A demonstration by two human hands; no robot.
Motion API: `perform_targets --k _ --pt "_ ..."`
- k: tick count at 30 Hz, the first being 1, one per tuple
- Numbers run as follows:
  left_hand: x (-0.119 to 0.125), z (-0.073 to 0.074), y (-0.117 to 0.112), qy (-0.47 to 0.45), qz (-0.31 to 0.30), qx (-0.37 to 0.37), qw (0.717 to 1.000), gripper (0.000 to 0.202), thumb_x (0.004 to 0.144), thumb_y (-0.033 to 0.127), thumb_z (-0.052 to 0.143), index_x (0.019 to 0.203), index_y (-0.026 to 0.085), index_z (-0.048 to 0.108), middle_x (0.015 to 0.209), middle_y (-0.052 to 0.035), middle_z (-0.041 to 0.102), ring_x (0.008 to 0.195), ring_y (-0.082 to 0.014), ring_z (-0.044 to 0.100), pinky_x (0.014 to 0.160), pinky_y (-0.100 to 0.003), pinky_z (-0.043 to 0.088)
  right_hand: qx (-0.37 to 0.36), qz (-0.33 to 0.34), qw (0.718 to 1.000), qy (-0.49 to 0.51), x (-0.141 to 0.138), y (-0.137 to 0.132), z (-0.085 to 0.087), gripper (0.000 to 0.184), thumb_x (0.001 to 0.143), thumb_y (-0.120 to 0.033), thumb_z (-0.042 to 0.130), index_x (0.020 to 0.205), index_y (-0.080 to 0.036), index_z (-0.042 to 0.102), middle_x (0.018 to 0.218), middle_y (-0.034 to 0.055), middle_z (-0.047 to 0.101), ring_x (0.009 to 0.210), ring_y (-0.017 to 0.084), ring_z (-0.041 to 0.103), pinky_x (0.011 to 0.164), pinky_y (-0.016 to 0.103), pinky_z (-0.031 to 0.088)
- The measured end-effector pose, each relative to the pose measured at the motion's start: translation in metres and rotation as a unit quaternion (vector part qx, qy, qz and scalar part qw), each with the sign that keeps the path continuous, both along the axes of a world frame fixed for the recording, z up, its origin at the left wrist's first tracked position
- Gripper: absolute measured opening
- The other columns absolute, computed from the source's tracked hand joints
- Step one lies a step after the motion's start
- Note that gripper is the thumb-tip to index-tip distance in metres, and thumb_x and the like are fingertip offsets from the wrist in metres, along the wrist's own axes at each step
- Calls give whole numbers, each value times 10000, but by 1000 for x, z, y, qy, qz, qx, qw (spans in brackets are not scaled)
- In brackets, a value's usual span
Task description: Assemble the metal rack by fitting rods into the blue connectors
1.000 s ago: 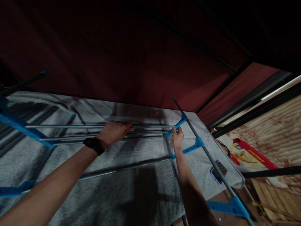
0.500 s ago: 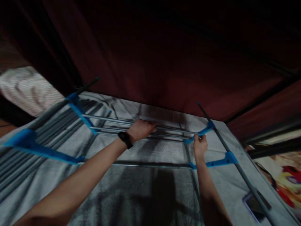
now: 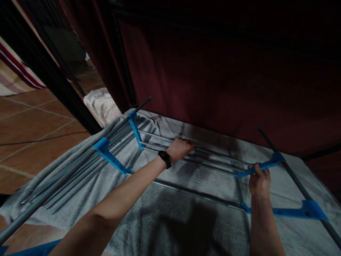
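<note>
A frame of grey metal tubes joined by blue plastic brackets lies across a grey blanket (image 3: pixel 170 217). My left hand (image 3: pixel 181 148), with a black band at the wrist, is closed around a thin crossbar (image 3: pixel 213 153) near its middle; its fingertips are partly hidden. At the right end of that crossbar, my right hand (image 3: pixel 259 182) grips the blue bracket (image 3: pixel 273 162) with thumb and fingers. Nearer to me, another blue bracket (image 3: pixel 293 212) joins a lower crossbar (image 3: pixel 191 193) to the right side tube (image 3: pixel 297 181). Two more blue brackets (image 3: pixel 135 129) sit along the left side tube.
Several loose grey tubes (image 3: pixel 80 174) lie side by side on the blanket at left. Dark red curtain fabric (image 3: pixel 213 89) hangs behind the frame. A dark post (image 3: pixel 53 81), tiled floor (image 3: pixel 34 117), a cable (image 3: pixel 48 139) and a striped cloth (image 3: pixel 102 106) are at left.
The view has swung left, showing more floor and loose tubes; the phone at lower right is out of sight. Both hands keep their places on the frame, the right one now more on the bracket.
</note>
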State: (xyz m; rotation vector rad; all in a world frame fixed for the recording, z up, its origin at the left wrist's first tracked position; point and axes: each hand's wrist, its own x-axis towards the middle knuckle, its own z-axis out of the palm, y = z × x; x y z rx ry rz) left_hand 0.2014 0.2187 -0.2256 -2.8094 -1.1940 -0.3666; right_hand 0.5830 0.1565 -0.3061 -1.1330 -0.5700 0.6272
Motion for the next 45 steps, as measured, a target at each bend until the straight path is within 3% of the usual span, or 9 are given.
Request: perform_targets --k 15,18,21,25,28,31,36,42,45 --pt "-47 -16 -26 -123 107 76 984 274 957 169 425 1155 185 614 1062 -124 643 1043 -249 586 1007 -450 373 11 37 999 0 7 1 -7 317 633 -253 817 821 -206 566 753 -74 507 686 72 497 658 201 431" --pt "-62 -36 -45 -253 248 68 933 241 974 252 421 1135 198 592 1124 -129 621 1110 -262 556 988 -455 410 19 37 999 3 7 2 -8 337 608 -246 828 822 -202 571 762 -71 514 692 71 502 665 201 440" --pt "-71 -65 -57 -408 397 -9 822 225 987 296 356 1012 200 559 1012 -114 632 981 -233 602 840 -390 498 16 38 999 -3 9 3 -9 333 610 -251 828 817 -201 572 776 -62 525 692 75 513 666 211 455" --pt "-72 -88 -59 -503 389 -114 763 140 940 274 415 959 215 540 906 -65 652 847 -194 633 772 -345 524 12 39 999 1 12 4 -11 351 590 -256 844 812 -199 579 773 -57 531 699 74 516 646 196 452" --pt "-63 -83 -58 -484 342 -128 795 161 930 243 418 988 201 563 873 -61 653 804 -187 634 753 -337 530 8 39 999 -12 11 3 -10 345 602 -283 843 805 -205 575 762 -59 522 687 78 508 630 201 451" --pt "-53 -65 -46 -393 261 -71 879 239 938 217 413 1062 196 616 1015 -104 667 960 -221 631 874 -381 516 4 40 999 -22 7 2 -6 350 613 -302 836 798 -202 555 760 -61 511 688 74 509 648 205 453" --pt "-34 -46 12 -194 117 -75 971 353 897 202 492 1218 167 635 1192 -140 665 1127 -248 609 1014 -393 452 7 30 999 -22 -2 1 2 380 598 -309 831 802 -194 532 752 -64 501 677 64 502 649 198 428" --pt "-10 -56 63 -33 13 -228 973 338 882 249 500 1172 213 671 1137 -78 721 1049 -208 662 897 -291 484 -10 23 998 -53 -6 0 6 379 641 -386 790 836 -206 520 749 -70 478 660 69 479 636 197 405" --pt "-8 -53 67 -40 -1 -194 980 346 960 288 370 1074 209 686 1068 -76 724 1000 -194 663 866 -278 476 -28 11 996 -83 -8 -2 5 379 694 -475 737 863 -224 510 750 -70 483 675 89 490 651 217 415"
